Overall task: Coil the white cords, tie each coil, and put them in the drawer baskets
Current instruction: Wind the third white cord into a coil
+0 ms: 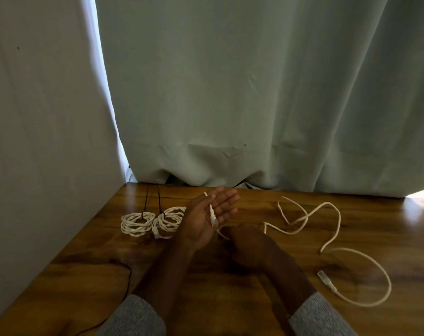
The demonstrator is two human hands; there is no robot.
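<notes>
Across left palm (206, 219): cord end (212, 215), fingers (226, 202) straight.

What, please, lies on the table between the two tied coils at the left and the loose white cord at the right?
In the head view, the left hand, palm up with a cord end across it, and the right hand below it, lie between the coils and the loose cord.

right hand (248, 241) fingers hidden from view, grip on cord (332, 238) unclear, sleeves (135, 316) cut off at bottom edge
</notes>
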